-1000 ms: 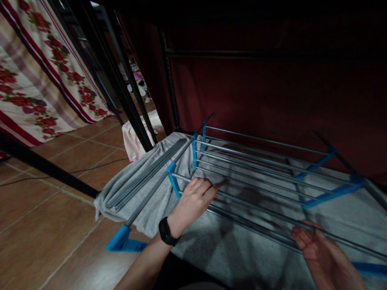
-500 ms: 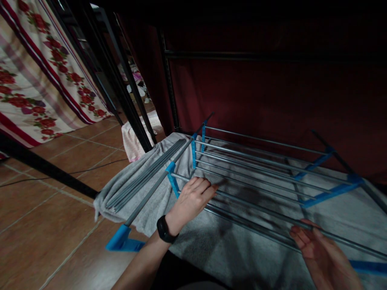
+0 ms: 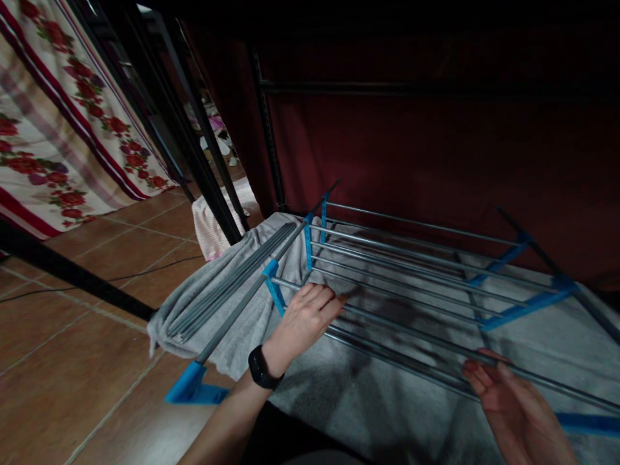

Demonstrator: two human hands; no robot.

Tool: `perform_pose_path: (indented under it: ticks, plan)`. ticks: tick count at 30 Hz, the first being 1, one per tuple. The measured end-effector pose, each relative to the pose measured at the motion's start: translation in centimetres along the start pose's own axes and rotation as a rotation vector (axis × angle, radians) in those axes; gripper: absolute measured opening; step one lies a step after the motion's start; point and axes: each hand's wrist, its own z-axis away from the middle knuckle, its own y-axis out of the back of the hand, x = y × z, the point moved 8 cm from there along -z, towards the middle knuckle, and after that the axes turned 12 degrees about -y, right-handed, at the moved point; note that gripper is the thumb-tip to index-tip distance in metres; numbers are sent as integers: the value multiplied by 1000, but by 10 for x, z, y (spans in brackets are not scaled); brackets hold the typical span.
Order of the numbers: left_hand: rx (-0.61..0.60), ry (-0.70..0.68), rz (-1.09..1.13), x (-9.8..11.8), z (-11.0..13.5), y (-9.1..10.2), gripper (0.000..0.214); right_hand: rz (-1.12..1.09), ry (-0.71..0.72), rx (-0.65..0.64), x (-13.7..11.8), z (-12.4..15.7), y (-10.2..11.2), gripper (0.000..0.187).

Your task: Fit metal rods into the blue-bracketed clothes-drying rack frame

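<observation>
A grey metal rod (image 3: 407, 329) runs along the near side of a rack frame made of thin tubes and blue plastic brackets. My left hand (image 3: 310, 313), with a black band on its wrist, is closed over this rod from above, close to a blue bracket (image 3: 274, 287). Farther right, my right hand (image 3: 513, 394) is turned palm up, with its thumb and fingers around the same rod. Behind it, several parallel rods (image 3: 387, 248) span between the left brackets and the blue bracket on the right (image 3: 527, 307).
Under the rack lies a grey blanket (image 3: 387, 400). Several loose grey tubes (image 3: 232, 281) rest on its left part. A blue end piece (image 3: 194, 385) juts over the tiled floor (image 3: 101, 355). Black metal posts (image 3: 188, 129) stand at left, and a dark red sheet (image 3: 411, 155) hangs behind.
</observation>
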Motion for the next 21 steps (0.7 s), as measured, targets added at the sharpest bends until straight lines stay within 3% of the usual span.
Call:
perform_pose_path:
  ticks: [9, 16, 21]
  plan:
    - [-14, -44, -6, -2, 1, -1, 21, 39, -28, 104, -10, 24, -12, 26]
    - [-13, -28, -2, -6, 1, -1, 18, -19, -40, 114, 3, 6, 2, 32]
    - [2, 8, -14, -3, 6, 8, 28, -46, -90, 148, 5, 11, -1, 40]
